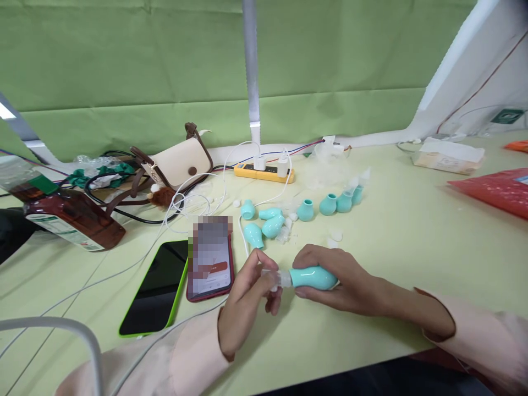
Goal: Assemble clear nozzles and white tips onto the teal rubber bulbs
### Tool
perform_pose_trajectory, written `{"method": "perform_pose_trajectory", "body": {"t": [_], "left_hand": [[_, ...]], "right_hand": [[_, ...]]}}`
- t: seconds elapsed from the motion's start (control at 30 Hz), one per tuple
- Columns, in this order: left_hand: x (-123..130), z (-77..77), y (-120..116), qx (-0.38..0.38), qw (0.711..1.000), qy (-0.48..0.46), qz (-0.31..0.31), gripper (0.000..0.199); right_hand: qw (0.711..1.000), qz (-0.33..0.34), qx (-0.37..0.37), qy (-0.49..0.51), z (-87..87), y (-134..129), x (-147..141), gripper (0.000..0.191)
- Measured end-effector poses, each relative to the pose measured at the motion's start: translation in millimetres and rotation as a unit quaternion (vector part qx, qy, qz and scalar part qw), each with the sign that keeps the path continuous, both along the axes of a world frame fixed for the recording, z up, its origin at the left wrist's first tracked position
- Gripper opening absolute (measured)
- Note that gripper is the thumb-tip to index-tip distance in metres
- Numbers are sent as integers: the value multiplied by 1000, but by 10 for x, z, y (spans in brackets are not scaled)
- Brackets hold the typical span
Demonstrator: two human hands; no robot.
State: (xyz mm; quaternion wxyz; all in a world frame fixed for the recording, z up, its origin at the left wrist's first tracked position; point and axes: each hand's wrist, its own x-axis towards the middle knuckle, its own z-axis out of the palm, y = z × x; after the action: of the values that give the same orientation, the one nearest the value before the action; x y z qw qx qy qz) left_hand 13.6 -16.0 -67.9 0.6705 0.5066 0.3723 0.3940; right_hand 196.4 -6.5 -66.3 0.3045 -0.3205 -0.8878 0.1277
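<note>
Near the table's front edge, my right hand [346, 280] is wrapped round a turquoise bulb-shaped piece [313, 278] that lies on its side in the air, its narrow neck toward the left. My left hand [251, 291] pinches a clear plastic fitting [282, 279], which meets the neck of the turquoise piece. Beyond my hands, several more turquoise pieces rest on the table; one upright piece [306, 210] shows its open mouth, and another [253, 235] lies tipped over. Small clear plastic parts [283, 235] sit among them.
Two phones, one green-edged [154, 289] and one red-edged [210, 258], lie left of my hands. White cables cross the left side. Farther off are a bottle [74, 214], a cream bag [181, 165], a yellow power strip [264, 173], a tissue pack [449, 156] and a red package [495, 190].
</note>
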Motion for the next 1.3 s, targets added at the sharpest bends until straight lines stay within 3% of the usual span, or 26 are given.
{"method": "perform_pose_trajectory", "body": {"t": [0.13, 0.23, 0.53, 0.63, 0.83, 1.03, 1.13, 1.3], "left_hand": [[-8, 33, -34, 25, 999, 25, 22, 12], [-2, 42, -58, 28, 1000, -11, -6, 15], [31, -23, -31, -64, 996, -57, 5, 19], [41, -29, -27, -32, 999, -32, 19, 21], [43, -81, -80, 75, 994, 41, 65, 19], [11, -126, -139, 184, 971, 115, 95, 10], [18, -156, -110, 231, 959, 121, 115, 9], [-4, -155, -17, 291, 939, 139, 119, 13]], "right_hand": [[997, 10, 77, 2, -78, -33, -26, 24], [994, -11, 109, 18, -101, -48, -45, 25], [952, -4, 299, -61, -95, -34, -126, 23], [948, 1, 306, -84, -109, -17, -135, 25], [990, -52, 126, -33, -186, -33, -196, 16], [989, -123, -12, 84, -168, -168, -343, 18], [961, -161, -127, 185, -155, -206, -440, 20], [846, -129, -437, 277, -89, -144, -490, 26]]}}
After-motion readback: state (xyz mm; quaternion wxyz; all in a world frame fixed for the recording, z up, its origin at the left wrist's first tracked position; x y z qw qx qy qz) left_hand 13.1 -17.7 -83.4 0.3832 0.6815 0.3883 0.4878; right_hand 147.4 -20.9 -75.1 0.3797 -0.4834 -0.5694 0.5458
